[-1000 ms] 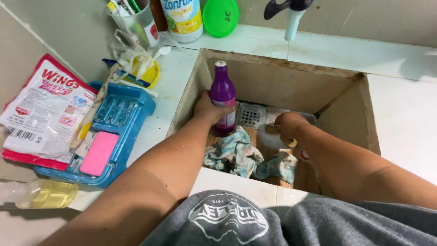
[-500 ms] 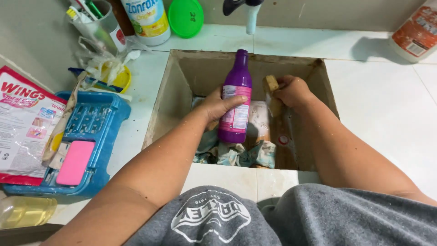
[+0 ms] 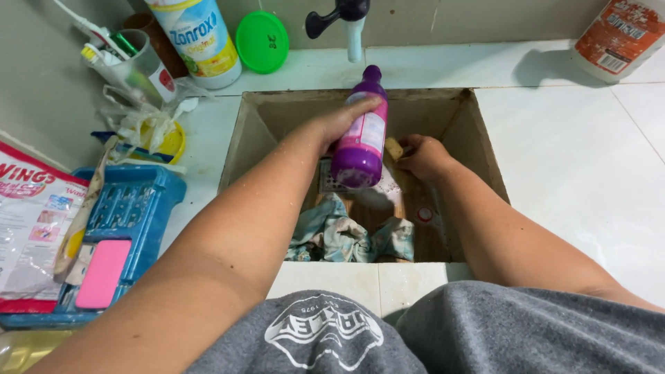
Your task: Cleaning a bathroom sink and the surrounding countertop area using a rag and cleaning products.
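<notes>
Sink basin [image 3: 267,128], square and set into a white tiled surface [image 3: 575,152], holds a crumpled patterned cloth [image 3: 346,235] near its drain grate [image 3: 331,181]. The left hand [image 3: 343,121] is wrapped around a purple bottle [image 3: 361,138] lifted above the basin; the right hand [image 3: 426,156] is closed on a tan sponge [image 3: 393,147] by the far wall. Good practice: keep the bottle steady over the basin and the sponge low.

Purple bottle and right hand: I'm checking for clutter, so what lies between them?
In the head view, only a yellowish sponge, gripped by the right hand, lies between it and the purple bottle.
</notes>
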